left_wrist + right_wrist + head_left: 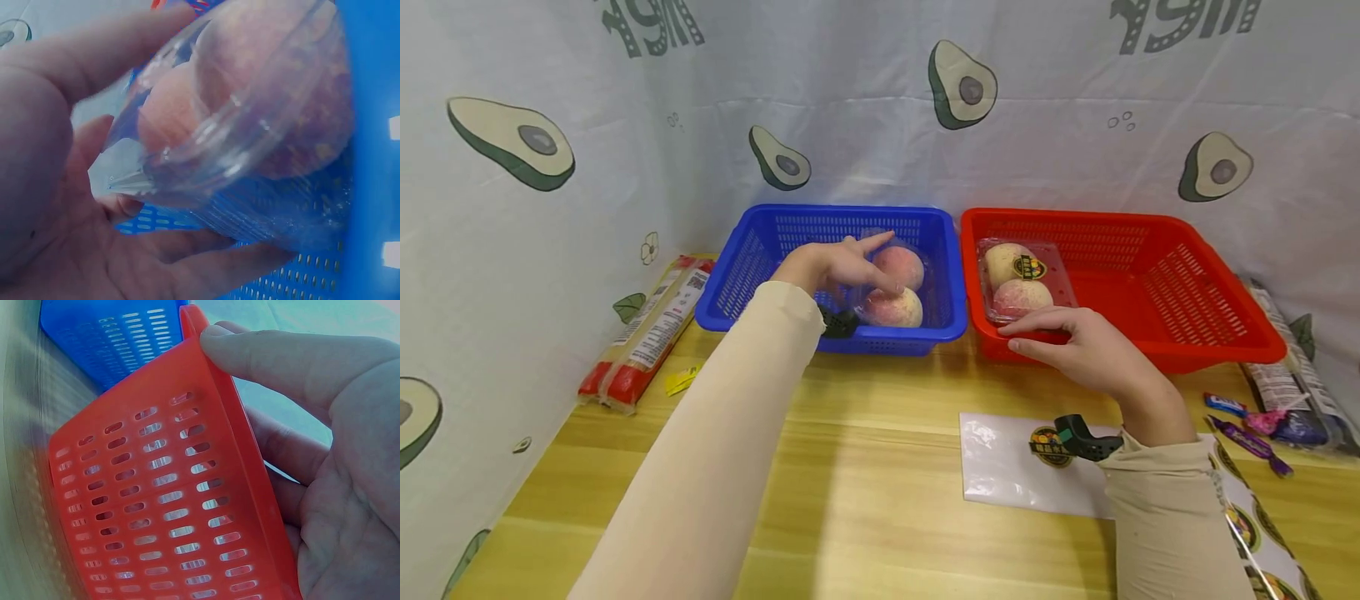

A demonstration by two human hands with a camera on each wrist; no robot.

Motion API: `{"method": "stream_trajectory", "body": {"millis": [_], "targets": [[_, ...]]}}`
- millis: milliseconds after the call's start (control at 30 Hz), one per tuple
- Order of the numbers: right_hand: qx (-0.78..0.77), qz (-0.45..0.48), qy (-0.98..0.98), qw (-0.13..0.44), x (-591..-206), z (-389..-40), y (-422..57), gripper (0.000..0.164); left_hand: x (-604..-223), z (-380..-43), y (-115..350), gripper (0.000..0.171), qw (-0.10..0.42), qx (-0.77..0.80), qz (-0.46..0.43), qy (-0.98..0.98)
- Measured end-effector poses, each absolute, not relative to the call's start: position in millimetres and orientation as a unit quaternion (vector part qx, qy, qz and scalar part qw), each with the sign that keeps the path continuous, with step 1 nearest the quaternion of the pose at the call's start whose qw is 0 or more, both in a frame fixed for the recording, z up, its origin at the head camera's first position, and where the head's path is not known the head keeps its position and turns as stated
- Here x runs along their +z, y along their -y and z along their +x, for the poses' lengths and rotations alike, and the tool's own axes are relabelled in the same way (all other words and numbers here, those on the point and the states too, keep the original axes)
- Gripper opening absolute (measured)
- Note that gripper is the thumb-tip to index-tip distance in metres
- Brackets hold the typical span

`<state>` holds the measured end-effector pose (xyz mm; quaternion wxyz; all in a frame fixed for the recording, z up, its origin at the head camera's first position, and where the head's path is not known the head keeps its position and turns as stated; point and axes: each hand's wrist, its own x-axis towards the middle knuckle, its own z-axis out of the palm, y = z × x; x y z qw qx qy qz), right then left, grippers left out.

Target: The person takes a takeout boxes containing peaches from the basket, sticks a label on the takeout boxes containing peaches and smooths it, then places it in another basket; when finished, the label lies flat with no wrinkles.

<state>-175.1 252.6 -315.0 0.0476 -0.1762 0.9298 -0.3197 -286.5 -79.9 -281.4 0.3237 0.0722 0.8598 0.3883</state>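
In the head view my left hand (850, 265) reaches into the blue basket (951, 308), over a clear plastic pack with two peaches (897, 308). Seen from the left wrist, its fingers are spread around the clear pack (250, 144), without a plain grip on it. My right hand (1078, 346) is at the front left of the red basket (1150, 350). In the right wrist view the thumb lies on the outside of the red rim (228, 394), with the fingers behind it. Beside that hand, another clear pack of two peaches (1021, 296) sits inside the red basket.
Long red-and-clear packages (651, 333) lie left of the blue basket, near a yellow wrapper (681, 381). A white bag with a round label (1000, 467) lies in front of the red basket. Wrapped candies (1247, 442) and more packages (1277, 392) are at right.
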Motion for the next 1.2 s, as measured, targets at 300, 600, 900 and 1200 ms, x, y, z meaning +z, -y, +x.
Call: {"method": "stream_trajectory", "body": {"millis": [300, 600, 900, 1200], "targets": [[-0.320, -0.176, -0.930, 0.048, -315, -176, -252, 0.027, -267, -282, 74, 0.089, 0.251, 0.426, 0.075, -0.866], [-0.323, -0.167, -0.930, 0.062, -314, -175, -254, 0.030, -219, -261, 96, 0.080, 0.160, 0.444, 0.239, -0.848], [-0.334, -0.184, -0.923, 0.050, -314, -175, -255, 0.029, -225, -194, 112, 0.084, 0.186, 0.397, 0.427, -0.791], [-0.324, -0.180, -0.927, 0.049, -314, -175, -255, 0.028, -301, -158, 109, 0.082, 0.269, 0.399, 0.516, -0.709]]}}
